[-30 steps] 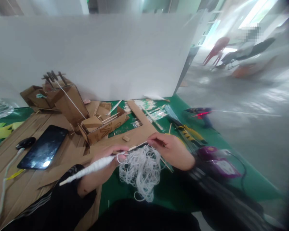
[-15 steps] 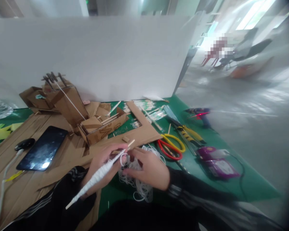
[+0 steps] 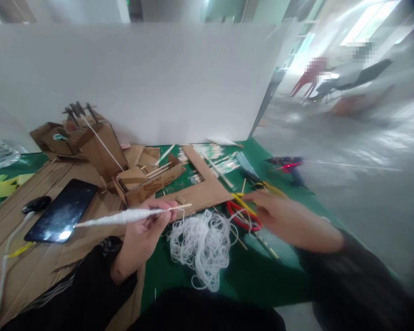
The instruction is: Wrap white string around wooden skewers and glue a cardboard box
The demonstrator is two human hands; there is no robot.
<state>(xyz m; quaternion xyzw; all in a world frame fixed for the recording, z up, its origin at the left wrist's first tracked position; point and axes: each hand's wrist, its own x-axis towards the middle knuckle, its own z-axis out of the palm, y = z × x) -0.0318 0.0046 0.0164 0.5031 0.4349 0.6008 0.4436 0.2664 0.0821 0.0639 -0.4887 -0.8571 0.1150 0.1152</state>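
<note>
1. The right hand [image 3: 279, 217] is leaving the cord-wound stick [image 3: 124, 217] and reaching over a yellow handle [image 3: 243, 203]; whether it is gripping, I cannot tell
2. The left hand [image 3: 141, 236] is pinching the stick alone, work on it apparently pausing
3. White cord [image 3: 203, 246] is lying tangled between them, trailing toward and crowding the red handle [image 3: 232, 214]
4. A phone [image 3: 62, 209] is lying leftward

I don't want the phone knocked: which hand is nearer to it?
Left. The left hand is right of the phone, gripping a wrapped stick; the right hand is farther right, beyond the string.
</note>
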